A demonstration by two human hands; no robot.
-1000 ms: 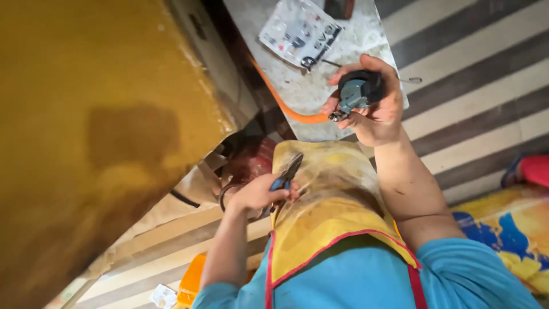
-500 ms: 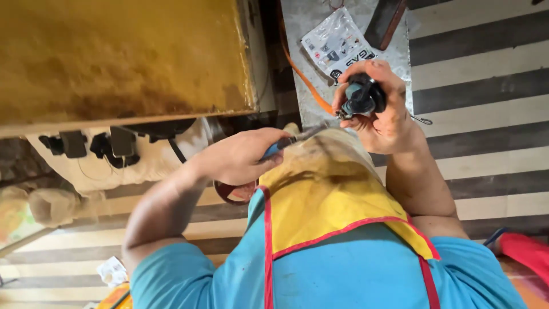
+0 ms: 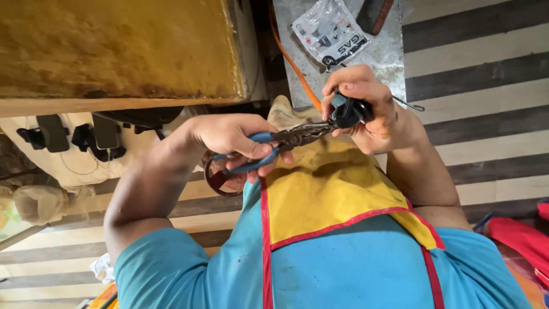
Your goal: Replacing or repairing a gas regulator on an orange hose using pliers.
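Note:
My left hand point(image 3: 231, 136) is closed around the blue handles of a pair of pliers point(image 3: 297, 136). The plier jaws point right and meet a small black round part point(image 3: 347, 113). My right hand point(image 3: 380, 117) grips that part, fingers wrapped over its top. Both hands are held just above my yellow apron with red trim point(image 3: 337, 194), over a blue shirt. Whether the jaws pinch the part or only touch it is hidden by my fingers.
A grey metal sheet point(image 3: 380, 57) lies ahead with a clear plastic packet point(image 3: 330, 31), a dark block point(image 3: 374, 14) and an orange cable point(image 3: 294, 68). A big yellow-brown slab point(image 3: 114, 46) fills the upper left. Black chargers point(image 3: 74, 137) lie on white cloth. A brown ring point(image 3: 220, 180) sits below my left hand.
My left hand has brought the pliers up and to the right until the jaws reach the black part. The view has swung, and my right hand keeps its hold.

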